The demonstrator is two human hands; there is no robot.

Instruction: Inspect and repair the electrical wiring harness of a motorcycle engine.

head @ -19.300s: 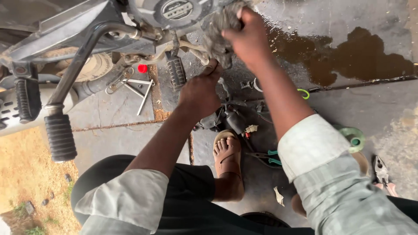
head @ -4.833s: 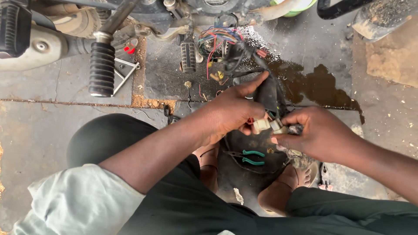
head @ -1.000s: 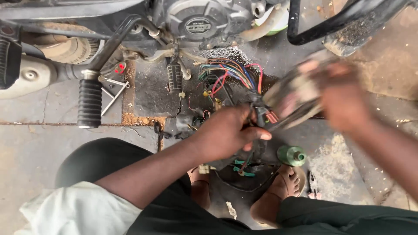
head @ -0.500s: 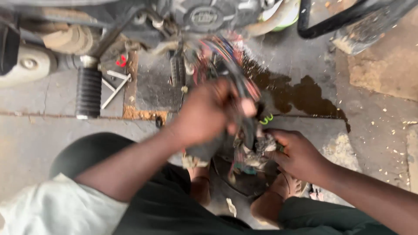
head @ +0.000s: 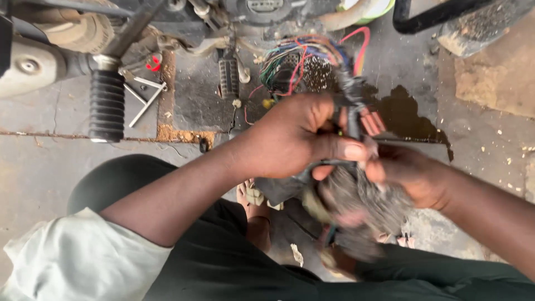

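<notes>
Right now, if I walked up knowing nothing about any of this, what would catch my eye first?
First the two hands meeting mid-picture: the left hand and the right hand grip a dark wiring bundle, blurred below the fingers. Just above them a tangle of coloured wires spills from the motorcycle engine at the top edge. To the left, a ribbed black footpeg juts over the cracked concrete floor, and a dark wet stain spreads right of the hands.
</notes>
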